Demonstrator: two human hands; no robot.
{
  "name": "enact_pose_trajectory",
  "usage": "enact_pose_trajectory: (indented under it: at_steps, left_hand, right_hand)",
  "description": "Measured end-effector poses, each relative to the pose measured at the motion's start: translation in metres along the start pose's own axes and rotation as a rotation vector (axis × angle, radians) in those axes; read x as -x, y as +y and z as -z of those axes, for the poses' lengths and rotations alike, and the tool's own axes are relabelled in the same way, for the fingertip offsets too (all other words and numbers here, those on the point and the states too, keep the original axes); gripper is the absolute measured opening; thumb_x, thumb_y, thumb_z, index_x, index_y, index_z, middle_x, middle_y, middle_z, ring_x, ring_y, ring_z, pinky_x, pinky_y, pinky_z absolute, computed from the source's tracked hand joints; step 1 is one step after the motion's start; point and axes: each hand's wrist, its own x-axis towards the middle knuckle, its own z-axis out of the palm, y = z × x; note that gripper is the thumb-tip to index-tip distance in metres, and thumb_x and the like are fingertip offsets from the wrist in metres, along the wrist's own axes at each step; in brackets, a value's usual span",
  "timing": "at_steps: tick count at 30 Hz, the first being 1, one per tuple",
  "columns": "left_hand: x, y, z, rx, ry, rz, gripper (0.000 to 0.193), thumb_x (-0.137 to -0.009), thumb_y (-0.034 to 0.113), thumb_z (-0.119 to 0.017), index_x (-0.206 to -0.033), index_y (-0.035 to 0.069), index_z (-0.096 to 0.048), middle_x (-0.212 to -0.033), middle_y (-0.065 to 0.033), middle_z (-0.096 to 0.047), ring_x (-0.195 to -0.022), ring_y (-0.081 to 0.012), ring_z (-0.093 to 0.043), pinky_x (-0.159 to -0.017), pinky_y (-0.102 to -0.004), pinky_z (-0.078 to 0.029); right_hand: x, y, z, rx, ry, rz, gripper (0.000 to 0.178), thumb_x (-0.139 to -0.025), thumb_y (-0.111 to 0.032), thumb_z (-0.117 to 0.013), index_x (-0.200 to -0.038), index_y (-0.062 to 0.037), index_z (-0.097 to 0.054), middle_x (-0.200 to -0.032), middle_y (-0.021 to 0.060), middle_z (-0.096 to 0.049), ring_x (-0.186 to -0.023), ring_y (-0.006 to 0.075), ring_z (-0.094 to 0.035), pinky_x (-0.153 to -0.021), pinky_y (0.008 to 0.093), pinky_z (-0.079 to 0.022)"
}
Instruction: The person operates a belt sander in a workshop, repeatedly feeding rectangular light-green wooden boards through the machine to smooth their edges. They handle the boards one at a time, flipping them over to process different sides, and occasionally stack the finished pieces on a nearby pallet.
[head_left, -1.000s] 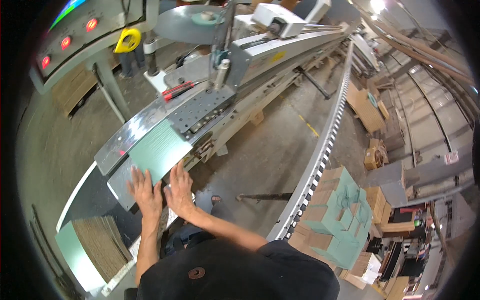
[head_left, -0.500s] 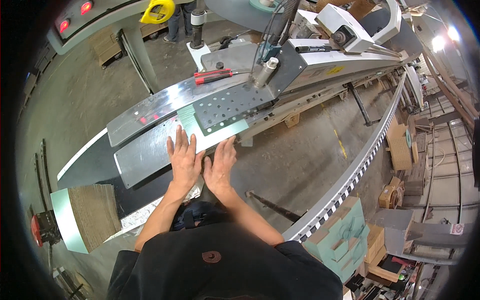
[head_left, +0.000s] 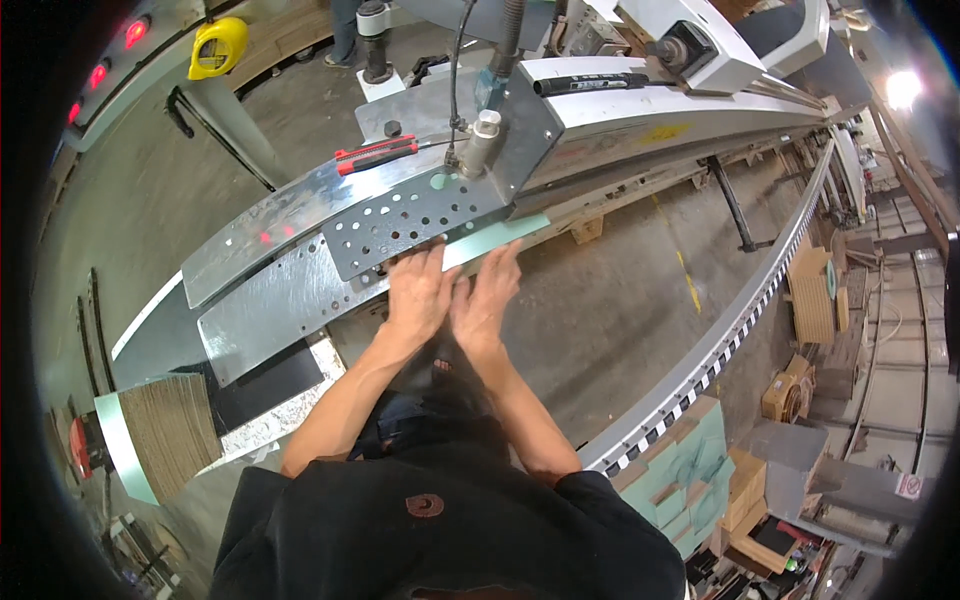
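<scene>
A pale green flat panel (head_left: 497,240) lies partly beneath a dark perforated metal plate (head_left: 357,238) on the machine; its near strip sticks out along the edge. My left hand (head_left: 415,295) has its fingers stretched out at the panel's left end, beside the perforated plate, with the tips partly blurred. Against the panel's near edge, the fingers of my right hand (head_left: 482,300) are extended. Neither hand is wrapped round anything. A smooth metal bed plate (head_left: 265,315) reaches out to the left of my hands.
On the metal ledge beyond lies a red and black utility knife (head_left: 375,156). A black marker (head_left: 590,84) rests on the white machine beam. At left stands a stack of boards (head_left: 170,435). A yellow tape measure (head_left: 217,48) hangs at the upper left. A curved rail (head_left: 700,375) runs at right.
The green panel has slid right and further under the perforated plate, baring the bed plate at left. Both hands have moved right with it. My view has shifted a little.
</scene>
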Motion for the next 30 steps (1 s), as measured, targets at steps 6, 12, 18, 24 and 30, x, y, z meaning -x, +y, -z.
enact_pose_trajectory:
  at_steps: [6, 12, 18, 24, 30]
  left_hand:
    - [-0.017, 0.004, -0.043, 0.041, -0.073, -0.082, 0.015, -0.076, 0.017, -0.069, -0.084, 0.004, -0.066, -0.070, -0.0165, -0.062, -0.066, -0.0364, -0.064, -0.059, -0.0482, -0.051]
    - [0.064, 0.040, 0.112, 0.199, -0.044, -0.196, 0.018, -0.086, 0.009, -0.067, -0.103, 0.002, -0.069, -0.071, -0.0111, -0.061, -0.066, -0.0308, -0.062, -0.061, -0.0454, -0.048]
    - [0.164, 0.030, 0.317, -0.361, 0.711, 0.288, 0.036, -0.087, 0.002, -0.068, -0.122, -0.002, -0.067, -0.108, -0.0192, -0.071, -0.094, -0.0335, -0.070, -0.080, -0.0409, -0.057]
    - [0.259, -0.040, 0.416, -0.738, 1.282, 0.836, 0.061, -0.094, 0.021, -0.063, -0.142, -0.013, -0.046, -0.149, -0.0322, -0.047, -0.141, -0.0465, -0.042, -0.120, -0.0483, -0.029]
    - [0.293, -0.085, 0.410, -0.307, 1.221, 1.078, 0.069, -0.098, 0.037, -0.060, -0.141, -0.015, -0.047, -0.149, -0.0351, -0.044, -0.144, -0.0473, -0.038, -0.122, -0.0480, -0.028]
  right_hand:
    - [-0.043, 0.023, 0.040, -0.078, -0.109, -0.116, 0.058, -0.090, -0.028, -0.073, -0.129, 0.0110, -0.056, -0.135, 0.0337, -0.055, -0.128, 0.0466, -0.051, -0.110, 0.0522, -0.038]
    - [0.015, -0.006, 0.051, -0.349, -0.238, -0.066, 0.039, -0.095, -0.011, -0.067, -0.131, 0.0046, -0.063, -0.129, 0.0226, -0.064, -0.113, 0.0328, -0.063, -0.099, 0.0412, -0.050]
    - [0.039, -0.188, -0.001, -0.659, -0.662, 0.269, 0.035, -0.091, -0.010, -0.069, -0.124, 0.0019, -0.067, -0.111, 0.0158, -0.069, -0.096, 0.0278, -0.066, -0.085, 0.0360, -0.052]
    - [0.004, -0.387, -0.099, -0.865, -0.682, 0.754, 0.055, -0.098, -0.023, -0.063, -0.142, 0.0065, -0.051, -0.134, 0.0273, -0.058, -0.122, 0.0425, -0.053, -0.105, 0.0485, -0.041]
    - [0.028, -0.469, -0.164, -0.708, -0.835, 0.826, 0.056, -0.098, -0.028, -0.063, -0.138, 0.0099, -0.053, -0.138, 0.0314, -0.054, -0.130, 0.0455, -0.046, -0.111, 0.0501, -0.037]
